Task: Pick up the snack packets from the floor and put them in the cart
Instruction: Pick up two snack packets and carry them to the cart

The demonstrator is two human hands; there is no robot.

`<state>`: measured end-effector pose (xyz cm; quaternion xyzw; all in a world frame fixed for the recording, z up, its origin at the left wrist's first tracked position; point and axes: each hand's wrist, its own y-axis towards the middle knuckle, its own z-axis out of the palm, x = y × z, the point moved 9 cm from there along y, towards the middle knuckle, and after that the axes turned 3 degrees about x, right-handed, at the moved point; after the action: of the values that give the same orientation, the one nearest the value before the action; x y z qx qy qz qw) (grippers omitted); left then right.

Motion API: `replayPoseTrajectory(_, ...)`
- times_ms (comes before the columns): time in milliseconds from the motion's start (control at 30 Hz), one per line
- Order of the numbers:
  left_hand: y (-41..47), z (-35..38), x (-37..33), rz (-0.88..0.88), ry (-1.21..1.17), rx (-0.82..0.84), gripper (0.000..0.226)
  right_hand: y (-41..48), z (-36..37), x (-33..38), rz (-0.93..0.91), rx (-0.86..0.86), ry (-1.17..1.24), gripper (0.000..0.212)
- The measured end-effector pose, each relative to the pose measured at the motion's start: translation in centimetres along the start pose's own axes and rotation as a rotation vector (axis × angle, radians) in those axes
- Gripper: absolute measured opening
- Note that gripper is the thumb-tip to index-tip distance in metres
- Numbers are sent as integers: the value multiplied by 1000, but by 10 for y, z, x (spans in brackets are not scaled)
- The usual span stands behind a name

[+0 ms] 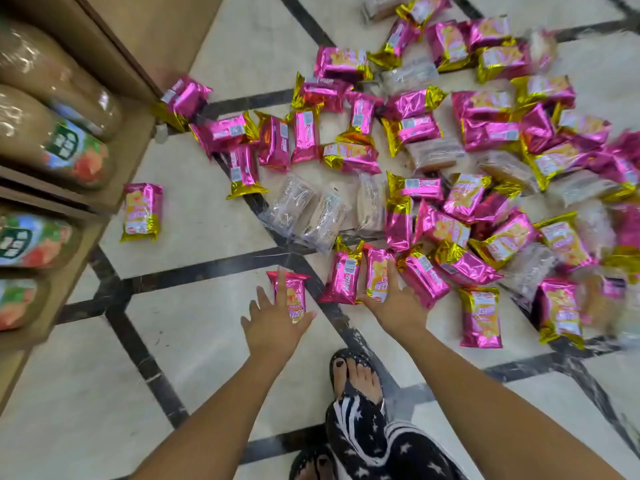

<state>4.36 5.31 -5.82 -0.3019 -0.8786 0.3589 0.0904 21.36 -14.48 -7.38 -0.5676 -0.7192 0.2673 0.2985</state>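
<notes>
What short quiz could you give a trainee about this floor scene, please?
1. True or false: the left hand is stretched over a pink snack packet.
2. Choose one: the sealed ends of the lone packet beside the cardboard boxes are A) gold, B) green, C) black.
3. Fill in: among the pink packets lie some ___-wrapped packets.

Key: 1 true; 2 A; 3 clear.

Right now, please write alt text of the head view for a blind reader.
The left hand and right hand, both open, reach down to pink packets at the near edge of a heap of packets on the floor.
</notes>
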Motion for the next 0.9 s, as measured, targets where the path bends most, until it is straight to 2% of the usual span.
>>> replayPoseTrajectory(100, 29, 28, -4, -27, 38, -13, 102, 29, 20, -4, 2, -7, 15, 95)
replayPoseTrajectory(233, 49, 51, -2, -52, -2, -71, 90, 51, 36, -9, -17, -75, 68, 99)
replayPoseTrajectory(367, 45, 45, 3, -7, -35, -140, 78, 50, 38, -8, -48, -100, 146, 94)
replayPoseTrajectory(467, 24, 26, 10, -3, 7, -120, 79, 27, 29, -5, -83, -73, 204, 92)
replayPoseTrajectory(700, -88, -72, 31, -23, -140, -95, 94, -85, -42, 21, -163, -38, 227, 96)
replayPoseTrajectory(900, -219, -195, 53, -37, -226, -126, 87, -223, -153, 68, -218, -28, 244, 99)
